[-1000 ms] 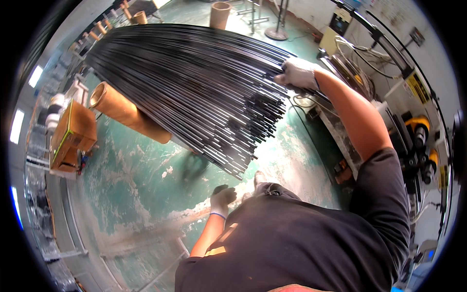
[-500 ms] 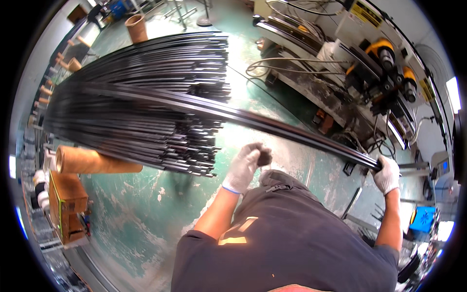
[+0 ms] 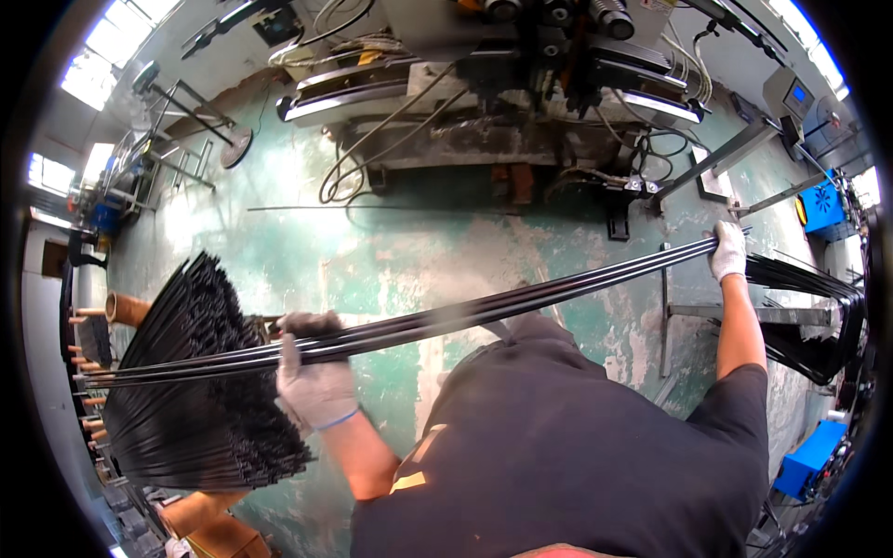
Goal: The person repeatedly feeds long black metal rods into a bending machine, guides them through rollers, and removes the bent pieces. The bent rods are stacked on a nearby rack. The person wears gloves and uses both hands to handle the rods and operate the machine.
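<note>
A slim bundle of long black bars (image 3: 521, 302) stretches across in front of my body, its right end higher in the picture. My right hand (image 3: 728, 251), in a white knit glove, is closed round the bundle near its right end. Farther along to the left, my gloved left hand (image 3: 316, 381) wraps the same bars, thumb on the near side and fingers mostly hidden behind them. Just beneath and beyond that hand lies a large stack of similar black bars (image 3: 186, 409), their ends fanned unevenly toward me. The bundle's left part passes over this stack.
A machine with a long bed (image 3: 428, 139) and hanging cables stands ahead. At right, bent black bars (image 3: 809, 316) rest by a metal frame (image 3: 753, 314), with a blue box (image 3: 811, 458) nearer. Brown rollers (image 3: 191, 511) flank the stack. A round-based stand (image 3: 236, 149) is at far left.
My view has swung right, bringing the machine to the front and the stack to the left. My left hand, free of the bars before, now grips them; my right hand keeps its hold.
</note>
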Demonstrator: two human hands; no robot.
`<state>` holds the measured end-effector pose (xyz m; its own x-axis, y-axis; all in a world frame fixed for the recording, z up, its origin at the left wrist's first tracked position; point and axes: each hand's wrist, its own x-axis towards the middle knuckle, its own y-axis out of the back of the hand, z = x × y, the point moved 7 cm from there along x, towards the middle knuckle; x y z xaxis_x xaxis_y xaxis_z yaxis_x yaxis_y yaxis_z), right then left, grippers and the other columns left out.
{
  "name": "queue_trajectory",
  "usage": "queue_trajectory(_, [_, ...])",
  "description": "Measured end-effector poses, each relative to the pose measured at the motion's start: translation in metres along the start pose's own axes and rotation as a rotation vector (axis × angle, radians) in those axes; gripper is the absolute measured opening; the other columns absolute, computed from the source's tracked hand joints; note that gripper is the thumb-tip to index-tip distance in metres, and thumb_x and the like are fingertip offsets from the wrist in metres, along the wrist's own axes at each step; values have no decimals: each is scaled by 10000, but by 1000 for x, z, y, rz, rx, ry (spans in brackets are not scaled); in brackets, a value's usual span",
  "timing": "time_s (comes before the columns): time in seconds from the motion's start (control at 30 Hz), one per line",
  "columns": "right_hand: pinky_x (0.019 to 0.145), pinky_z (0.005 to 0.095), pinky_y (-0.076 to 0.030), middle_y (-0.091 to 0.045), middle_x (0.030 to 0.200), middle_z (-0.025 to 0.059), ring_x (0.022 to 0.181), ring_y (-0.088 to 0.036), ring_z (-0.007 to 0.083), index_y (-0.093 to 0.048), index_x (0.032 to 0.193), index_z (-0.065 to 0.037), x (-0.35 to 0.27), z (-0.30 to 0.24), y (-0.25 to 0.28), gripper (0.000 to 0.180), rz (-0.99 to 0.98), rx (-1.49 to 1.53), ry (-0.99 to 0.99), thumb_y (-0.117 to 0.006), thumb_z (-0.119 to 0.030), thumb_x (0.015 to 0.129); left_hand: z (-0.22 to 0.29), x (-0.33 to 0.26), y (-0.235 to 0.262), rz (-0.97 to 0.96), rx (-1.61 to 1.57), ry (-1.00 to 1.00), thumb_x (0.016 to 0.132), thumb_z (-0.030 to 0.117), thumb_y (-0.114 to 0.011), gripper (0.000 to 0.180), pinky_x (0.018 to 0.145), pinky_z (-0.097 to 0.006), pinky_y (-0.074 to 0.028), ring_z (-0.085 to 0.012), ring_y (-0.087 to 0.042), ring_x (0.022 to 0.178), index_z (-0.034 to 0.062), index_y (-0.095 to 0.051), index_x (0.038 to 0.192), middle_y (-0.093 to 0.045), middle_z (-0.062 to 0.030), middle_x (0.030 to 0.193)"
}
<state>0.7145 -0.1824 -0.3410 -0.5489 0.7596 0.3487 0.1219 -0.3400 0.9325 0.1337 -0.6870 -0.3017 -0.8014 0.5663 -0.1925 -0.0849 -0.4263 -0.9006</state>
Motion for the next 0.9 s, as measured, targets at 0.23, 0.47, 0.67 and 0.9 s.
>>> queue_trajectory(0.23, [844,389,-549,-649,1279,266,977,-649,258,-631,1236,43,-2,71,-178,374,117,1722,-1326,-541,-81,895,-134,75,-121,-178,181,3,999,100,-648,177,1087,-558,-467,-297,-674,998,20,-650,1157,-720,-122,1047])
queue_trajectory(0.47, [1109,636,-466,-688,1100,126,1205,-614,344,-601,1185,-10,164,-215,-43,185,23,3012,-804,-566,-97,1026,-243,155,-183,-293,197,260,964,40,-660,211,1186,-573,-395,-339,-626,1134,-11,-651,1169,-678,-171,1130])
queue_trajectory(0.67, [985,487,-575,-714,1059,137,1051,-686,353,-664,1072,-15,225,-159,-61,177,172,2530,-999,-616,-182,1034,-175,254,-200,-446,170,219,978,133,-637,298,1167,-560,-414,-406,-631,1206,-52,-666,1210,-696,-231,1219])
queue_trajectory(0.9, [867,444,-612,-671,929,82,937,-691,278,-632,1069,-19,278,-116,-126,222,652,2266,-1156,-696,-223,1009,-51,424,-140,-338,174,96,967,77,-641,234,1191,-519,-433,-351,-656,1137,-72,-662,1145,-712,-195,1108])
